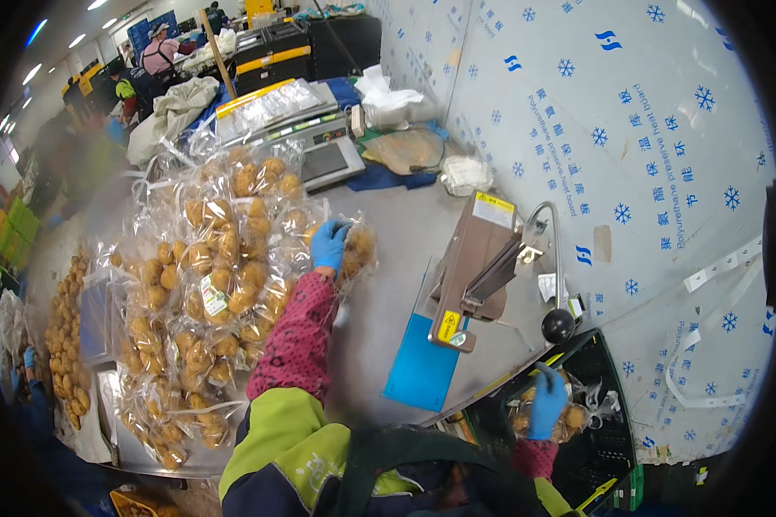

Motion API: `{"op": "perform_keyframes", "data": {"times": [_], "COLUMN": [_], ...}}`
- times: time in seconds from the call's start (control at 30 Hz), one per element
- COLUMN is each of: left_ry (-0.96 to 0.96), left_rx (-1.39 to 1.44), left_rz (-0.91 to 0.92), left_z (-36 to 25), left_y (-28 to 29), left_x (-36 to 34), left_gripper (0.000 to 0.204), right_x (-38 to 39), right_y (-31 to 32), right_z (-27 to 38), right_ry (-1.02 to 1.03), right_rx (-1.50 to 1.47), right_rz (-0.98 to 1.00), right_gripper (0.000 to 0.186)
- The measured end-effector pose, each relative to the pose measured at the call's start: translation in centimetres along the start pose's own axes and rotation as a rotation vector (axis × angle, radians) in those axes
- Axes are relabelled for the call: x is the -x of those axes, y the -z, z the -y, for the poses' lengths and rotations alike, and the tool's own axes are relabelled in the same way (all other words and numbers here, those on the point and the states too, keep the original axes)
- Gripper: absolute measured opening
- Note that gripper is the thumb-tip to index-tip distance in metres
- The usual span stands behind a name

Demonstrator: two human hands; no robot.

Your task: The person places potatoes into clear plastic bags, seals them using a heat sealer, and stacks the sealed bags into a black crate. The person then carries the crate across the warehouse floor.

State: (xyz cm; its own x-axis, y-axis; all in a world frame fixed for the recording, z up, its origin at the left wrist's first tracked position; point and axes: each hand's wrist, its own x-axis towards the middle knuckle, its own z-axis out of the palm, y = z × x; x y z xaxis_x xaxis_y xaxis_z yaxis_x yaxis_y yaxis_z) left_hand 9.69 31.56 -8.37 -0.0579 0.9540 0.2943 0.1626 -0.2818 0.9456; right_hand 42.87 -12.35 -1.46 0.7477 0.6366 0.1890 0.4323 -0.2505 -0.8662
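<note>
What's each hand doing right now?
Left hand: closed on a potato bag on the table.
Right hand: closed on another bag over the black crate.

Both hands are covered by blue gloves: left hand (328, 244), right hand (547, 402). The left sleeve (297, 336) is patterned pink-red with dark dots, above a lime-green cuff. Yellow-brown potatoes are seen in clear bags (224, 258). The surface (397, 258) is grey metal, with a blue mat (420, 366). The crate (608, 405) is black-green. The wall panel (629, 155) is white, printed with blue snowflakes.
</note>
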Motion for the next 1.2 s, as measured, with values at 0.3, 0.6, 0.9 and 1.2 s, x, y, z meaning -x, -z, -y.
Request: {"op": "perform_keyframes", "data": {"times": [0.3,0.6,0.9,1.2], "left_ry": [-0.306,0.019,-0.128,0.562], "left_rx": [-0.128,-0.079,0.021,0.558], "left_rz": [0.247,0.223,0.384,0.86], "left_z": [-13.8,-16.8,-11.4,-15.8], "left_y": [9.2,13.6,9.2,6.2], "left_x": [14.7,26.5,25.8,30.0], "left_gripper": [0.02,0.038,0.095,0.043], "right_x": [6.5,6.8,12.4,9.9], "right_y": [-15.5,-26.3,-15.9,-8.5], "right_z": [14.7,11.5,16.8,16.7], "right_ry": [0.653,0.145,0.806,0.523], "right_rx": [0.09,-0.307,-0.304,-0.301], "right_rz": [0.573,0.668,0.735,0.679], "right_gripper": [0.071,0.035,0.018,0.053]}}
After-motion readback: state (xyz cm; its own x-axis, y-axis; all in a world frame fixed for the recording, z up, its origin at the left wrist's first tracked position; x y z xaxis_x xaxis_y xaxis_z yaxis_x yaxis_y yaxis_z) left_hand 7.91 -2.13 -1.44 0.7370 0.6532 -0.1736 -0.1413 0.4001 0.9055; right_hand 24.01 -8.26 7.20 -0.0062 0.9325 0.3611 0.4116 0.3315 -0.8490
